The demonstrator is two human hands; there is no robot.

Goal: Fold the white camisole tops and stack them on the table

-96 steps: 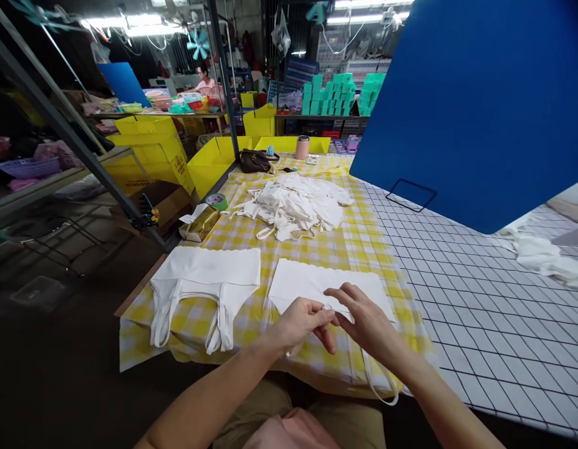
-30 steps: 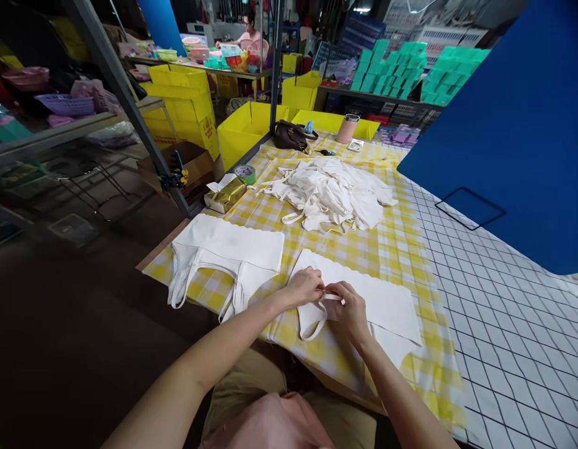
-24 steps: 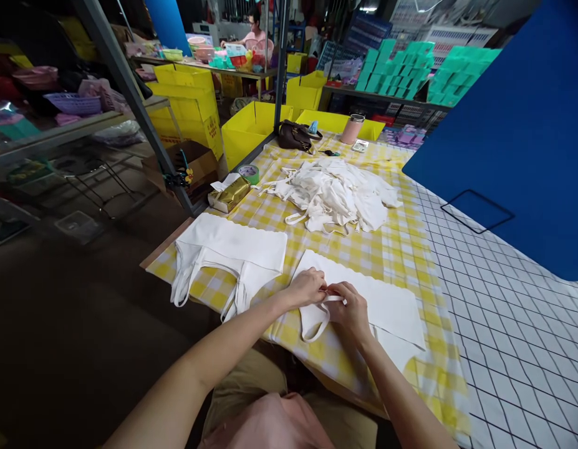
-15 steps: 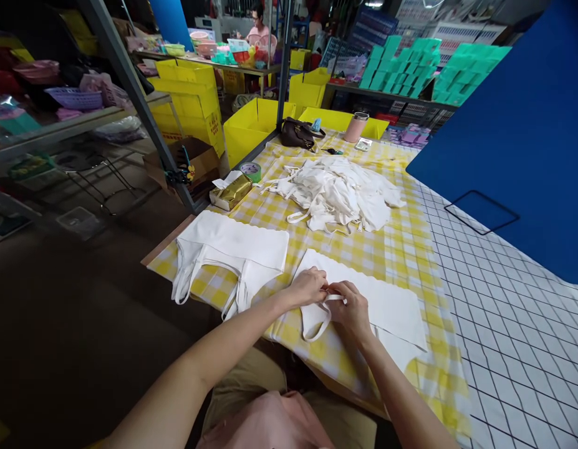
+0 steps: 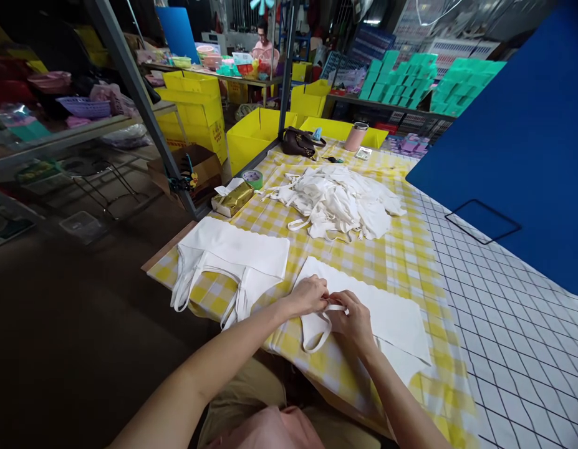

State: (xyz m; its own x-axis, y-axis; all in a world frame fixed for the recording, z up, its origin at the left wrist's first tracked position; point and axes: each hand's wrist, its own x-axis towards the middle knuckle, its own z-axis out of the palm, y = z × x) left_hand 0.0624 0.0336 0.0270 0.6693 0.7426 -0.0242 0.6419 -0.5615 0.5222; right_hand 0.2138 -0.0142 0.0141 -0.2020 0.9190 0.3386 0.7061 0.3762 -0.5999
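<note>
A white strappy top [image 5: 394, 315] with a scalloped hem lies flat in front of me. My left hand [image 5: 310, 294] rests on its left part, fingers pinched together at a thin strap [image 5: 323, 340]. Close beside it, my right hand [image 5: 356, 319] grips the same strap, fingertips nearly touching those of the left. The strap's lower loop hangs below the hands, and its exact point of hold is hidden by the fingers. To the left, a second white top [image 5: 237, 244] is spread out with its straps toward me. Farther back is a heaped pile of white tops [image 5: 338, 198].
Behind the spread top sit a gold tissue pack [image 5: 233, 198] and green tape roll [image 5: 252, 179]. A dark handbag [image 5: 298, 142] and pink cup [image 5: 356, 136] stand at the far end. A metal post [image 5: 169, 149] rises left; a blue panel [image 5: 513, 149] leans right.
The view has tilted slightly, so everything sits a little lower. Both hands stay together at the strap with only slight finger movement.
</note>
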